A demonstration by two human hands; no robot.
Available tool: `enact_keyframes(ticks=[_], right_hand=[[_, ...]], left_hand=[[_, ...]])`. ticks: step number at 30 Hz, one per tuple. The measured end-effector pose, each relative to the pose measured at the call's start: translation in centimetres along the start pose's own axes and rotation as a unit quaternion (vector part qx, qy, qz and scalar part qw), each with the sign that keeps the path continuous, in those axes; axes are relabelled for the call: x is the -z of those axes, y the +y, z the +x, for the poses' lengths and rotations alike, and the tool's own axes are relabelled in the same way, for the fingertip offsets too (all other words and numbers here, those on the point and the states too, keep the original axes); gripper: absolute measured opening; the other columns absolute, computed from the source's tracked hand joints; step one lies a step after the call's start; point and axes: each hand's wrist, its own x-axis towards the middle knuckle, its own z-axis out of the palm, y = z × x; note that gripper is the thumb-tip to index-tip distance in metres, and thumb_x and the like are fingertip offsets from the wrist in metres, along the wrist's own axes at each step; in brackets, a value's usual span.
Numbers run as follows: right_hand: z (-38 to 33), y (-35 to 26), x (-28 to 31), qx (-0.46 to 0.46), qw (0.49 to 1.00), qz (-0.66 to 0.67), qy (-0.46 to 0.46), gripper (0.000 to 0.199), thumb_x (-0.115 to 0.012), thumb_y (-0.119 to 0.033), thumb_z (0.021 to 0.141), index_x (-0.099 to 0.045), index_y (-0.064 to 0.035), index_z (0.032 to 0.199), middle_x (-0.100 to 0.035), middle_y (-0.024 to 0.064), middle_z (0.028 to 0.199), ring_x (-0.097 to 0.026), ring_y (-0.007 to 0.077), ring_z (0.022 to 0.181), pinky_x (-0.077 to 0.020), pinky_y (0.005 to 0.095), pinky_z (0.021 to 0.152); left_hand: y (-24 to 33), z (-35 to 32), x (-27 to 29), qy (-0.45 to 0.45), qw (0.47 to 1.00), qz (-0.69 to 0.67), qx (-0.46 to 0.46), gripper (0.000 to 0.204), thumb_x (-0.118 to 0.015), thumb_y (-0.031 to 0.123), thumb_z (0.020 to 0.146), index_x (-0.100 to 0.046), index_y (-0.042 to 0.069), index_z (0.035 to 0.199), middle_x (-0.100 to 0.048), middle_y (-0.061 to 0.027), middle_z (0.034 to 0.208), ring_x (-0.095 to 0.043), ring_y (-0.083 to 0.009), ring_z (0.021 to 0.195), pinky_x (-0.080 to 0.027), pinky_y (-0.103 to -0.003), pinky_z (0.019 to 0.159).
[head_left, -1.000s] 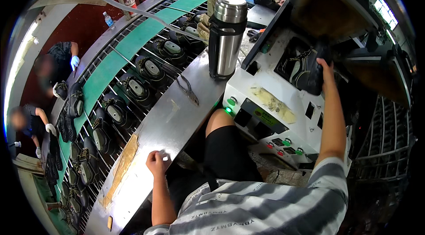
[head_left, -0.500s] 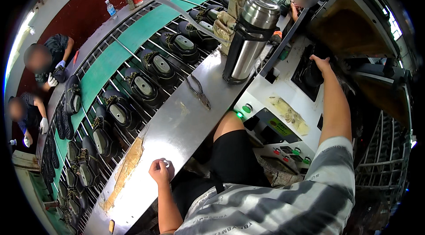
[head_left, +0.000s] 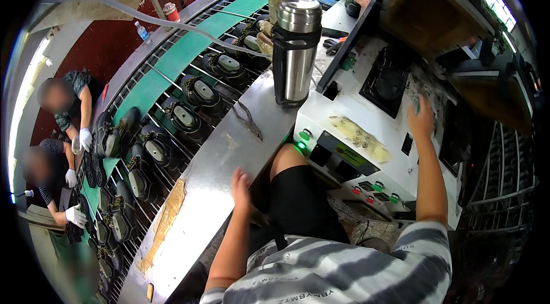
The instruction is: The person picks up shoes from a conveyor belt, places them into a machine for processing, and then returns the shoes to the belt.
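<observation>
My right hand (head_left: 421,119) hovers over the white machine (head_left: 372,123), its fingers stretched out and apart, with nothing seen in them. Just left of it, a dark rounded piece (head_left: 391,83) sits in a black square recess in the machine top; its kind is hard to make out. My left hand (head_left: 241,190), slightly blurred, is raised above the steel table edge, fingers extended and holding nothing I can see. Beyond it, a pair of pliers (head_left: 248,123) lies on the metal table (head_left: 215,161). A steel vacuum flask (head_left: 297,52) stands upright past the pliers.
Left of the table, black shoes (head_left: 189,115) line a roller conveyor with a green strip (head_left: 172,55). Two gloved co-workers (head_left: 83,141) handle shoes across it. Green and red buttons (head_left: 378,186) are on the machine's front. A raised dark cover (head_left: 458,29) stands behind.
My right hand has come off the dark piece and drawn back toward me. My left hand has moved right and its curled fingers have straightened. The view has shifted slightly.
</observation>
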Motion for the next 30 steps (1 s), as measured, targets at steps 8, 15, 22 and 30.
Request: enact_keyframes(ticks=[8,15,22,30], right_hand=[[-0.1,14.6,10.0,-0.215,0.958,-0.187,-0.038,0.077,-0.065,-0.049,0.077,-0.043,-0.0107,0.14,-0.046,0.0189,0.139,-0.044,0.0382,0.127,-0.0375,0.0455,0.105],[5.2,29.7,6.5,-0.18,0.954,0.147,-0.19,0.096,-0.082,-0.037,0.063,-0.041,0.0113,0.135,-0.046,0.025,0.138,-0.045,0.0357,0.127,-0.0367,0.0379,0.105],[3.2,26.5,6.0,-0.325,0.944,0.018,-0.048,0.078,-0.075,-0.03,0.065,-0.047,0.0084,0.127,-0.06,0.0208,0.12,-0.059,0.0334,0.106,-0.0436,0.0394,0.095],[-9.1,21.0,8.6,-0.205,0.912,-0.153,0.319,0.091,-0.074,-0.068,0.061,-0.059,-0.0006,0.12,-0.062,0.0215,0.113,-0.062,0.0364,0.103,-0.0519,0.0459,0.085]], left_hand=[[3.6,2.4,-19.2,-0.272,0.929,-0.223,0.116,0.068,-0.041,0.043,0.097,-0.027,-0.001,0.146,-0.025,-0.0147,0.154,-0.02,-0.0253,0.144,-0.012,-0.045,0.117],[1.4,0.0,-6.9,-0.18,0.97,-0.121,0.106,0.036,-0.05,0.021,0.093,-0.055,-0.002,0.12,-0.062,-0.0131,0.111,-0.061,-0.0236,0.1,-0.048,-0.038,0.091],[1.6,-5.7,12.6,0.126,0.987,-0.102,-0.003,0.019,-0.051,0.006,0.09,-0.062,-0.004,0.102,-0.065,-0.01,0.086,-0.065,-0.017,0.074,-0.054,-0.028,0.07],[0.7,-8.1,15.4,0.148,0.986,-0.082,0.014,0.02,-0.056,0.011,0.089,-0.064,-0.002,0.102,-0.066,-0.009,0.085,-0.063,-0.0136,0.075,-0.051,-0.025,0.063]])
